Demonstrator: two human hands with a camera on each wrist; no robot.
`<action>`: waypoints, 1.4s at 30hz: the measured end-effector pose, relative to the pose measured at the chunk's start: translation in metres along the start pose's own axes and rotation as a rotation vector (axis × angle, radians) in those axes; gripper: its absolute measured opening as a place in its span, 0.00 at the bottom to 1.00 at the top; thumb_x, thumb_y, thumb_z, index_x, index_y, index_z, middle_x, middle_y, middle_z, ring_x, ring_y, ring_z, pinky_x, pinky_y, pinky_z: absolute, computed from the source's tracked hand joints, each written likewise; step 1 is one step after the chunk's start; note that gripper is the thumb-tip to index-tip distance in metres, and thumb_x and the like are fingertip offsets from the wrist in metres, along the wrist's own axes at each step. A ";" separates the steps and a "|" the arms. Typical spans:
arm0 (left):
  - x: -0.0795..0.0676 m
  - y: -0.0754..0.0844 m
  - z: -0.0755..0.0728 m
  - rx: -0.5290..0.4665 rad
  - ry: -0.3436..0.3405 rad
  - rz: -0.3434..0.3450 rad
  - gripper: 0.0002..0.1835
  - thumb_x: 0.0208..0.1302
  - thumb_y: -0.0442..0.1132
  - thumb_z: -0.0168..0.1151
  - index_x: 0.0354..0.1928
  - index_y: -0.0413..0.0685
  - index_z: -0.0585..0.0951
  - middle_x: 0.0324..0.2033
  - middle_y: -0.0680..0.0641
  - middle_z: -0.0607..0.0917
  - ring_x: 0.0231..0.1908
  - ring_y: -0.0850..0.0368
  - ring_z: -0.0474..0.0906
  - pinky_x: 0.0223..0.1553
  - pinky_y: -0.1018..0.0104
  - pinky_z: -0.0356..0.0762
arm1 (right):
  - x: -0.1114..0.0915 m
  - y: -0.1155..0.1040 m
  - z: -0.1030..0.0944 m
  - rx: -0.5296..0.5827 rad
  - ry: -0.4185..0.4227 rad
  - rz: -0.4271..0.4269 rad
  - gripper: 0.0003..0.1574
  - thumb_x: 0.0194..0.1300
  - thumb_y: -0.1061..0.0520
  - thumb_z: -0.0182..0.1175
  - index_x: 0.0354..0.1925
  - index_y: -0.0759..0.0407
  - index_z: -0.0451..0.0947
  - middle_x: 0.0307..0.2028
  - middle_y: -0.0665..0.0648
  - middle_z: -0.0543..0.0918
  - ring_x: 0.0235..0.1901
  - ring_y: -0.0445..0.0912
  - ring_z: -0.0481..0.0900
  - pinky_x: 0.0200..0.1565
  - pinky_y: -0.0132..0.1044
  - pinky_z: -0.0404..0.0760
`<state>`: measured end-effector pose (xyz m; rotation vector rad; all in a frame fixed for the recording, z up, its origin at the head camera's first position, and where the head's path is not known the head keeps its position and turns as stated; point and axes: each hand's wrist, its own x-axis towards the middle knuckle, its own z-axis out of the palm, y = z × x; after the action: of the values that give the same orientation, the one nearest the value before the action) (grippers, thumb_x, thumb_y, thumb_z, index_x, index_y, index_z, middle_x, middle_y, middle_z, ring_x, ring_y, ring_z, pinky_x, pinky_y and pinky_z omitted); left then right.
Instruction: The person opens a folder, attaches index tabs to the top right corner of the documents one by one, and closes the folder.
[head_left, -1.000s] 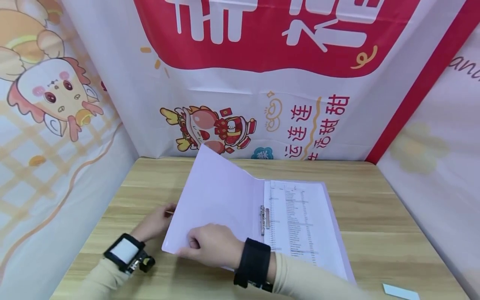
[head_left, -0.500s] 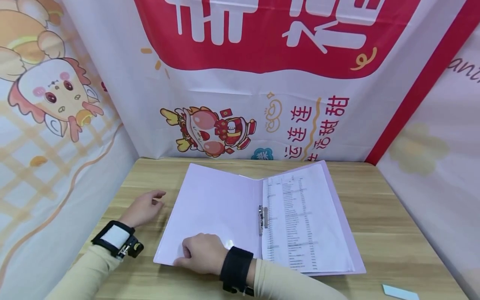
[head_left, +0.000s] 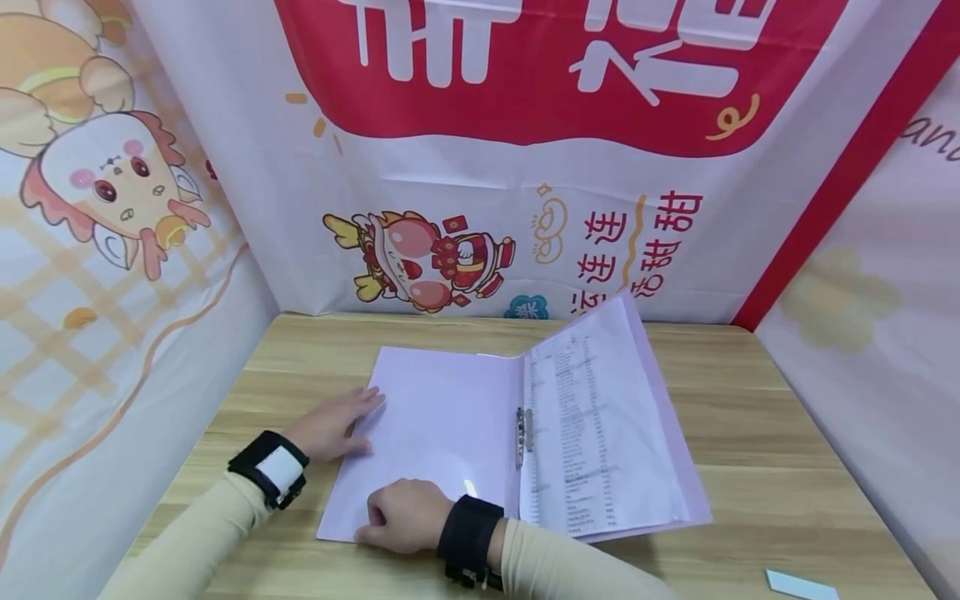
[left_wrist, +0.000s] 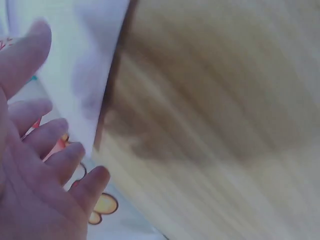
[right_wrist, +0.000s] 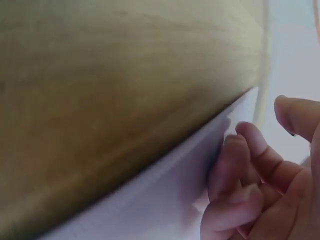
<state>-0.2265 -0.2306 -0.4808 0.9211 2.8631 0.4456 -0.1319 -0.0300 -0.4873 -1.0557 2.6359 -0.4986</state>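
Note:
A pale lilac clip folder (head_left: 450, 417) lies spread on the table, its left cover down flat. Its right side, bearing printed sheets (head_left: 573, 433), tilts up at the far corner. The metal clip (head_left: 523, 437) sits along the spine. My left hand (head_left: 337, 423) reaches over the cover's left edge with fingers extended; in the left wrist view its fingers (left_wrist: 57, 155) are spread beside the cover (left_wrist: 102, 65). My right hand (head_left: 405, 515) rests at the cover's near-left corner, fingers loosely bent. In the right wrist view, its thumb (right_wrist: 297, 115) stands apart from them.
The wood-grain table (head_left: 757, 467) extends around the folder. A small light-blue flat piece (head_left: 802, 584) lies at the near right. Printed cloth (head_left: 450, 179) hangs behind the table and along both sides.
The left cover has swung down flat, and the right side has lifted and tilted inward. My left hand moved off the edge, then back onto the cover; my right hand stayed near the corner.

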 end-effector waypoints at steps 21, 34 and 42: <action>0.004 0.011 0.012 0.076 -0.069 -0.047 0.39 0.50 0.46 0.71 0.62 0.34 0.69 0.64 0.31 0.65 0.65 0.31 0.55 0.63 0.42 0.55 | -0.022 0.071 -0.095 -0.009 0.133 0.330 0.12 0.58 0.43 0.61 0.29 0.48 0.75 0.20 0.45 0.74 0.20 0.40 0.71 0.22 0.33 0.69; 0.001 0.030 -0.001 -0.008 -0.197 -0.100 0.39 0.52 0.39 0.70 0.64 0.29 0.64 0.66 0.27 0.56 0.65 0.33 0.54 0.63 0.44 0.56 | -0.058 0.148 -0.107 0.143 0.166 0.600 0.17 0.59 0.46 0.60 0.41 0.55 0.76 0.23 0.49 0.77 0.21 0.44 0.74 0.24 0.37 0.70; 0.003 0.036 0.009 0.065 -0.141 -0.158 0.53 0.47 0.67 0.65 0.63 0.29 0.65 0.65 0.27 0.59 0.65 0.34 0.56 0.63 0.45 0.57 | -0.074 0.176 -0.098 0.165 0.212 0.623 0.18 0.60 0.45 0.61 0.42 0.56 0.76 0.29 0.52 0.79 0.26 0.45 0.73 0.28 0.38 0.70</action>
<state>-0.2074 -0.1988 -0.4786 0.6972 2.8076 0.2632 -0.2231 0.1624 -0.4611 -0.1084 2.8391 -0.6865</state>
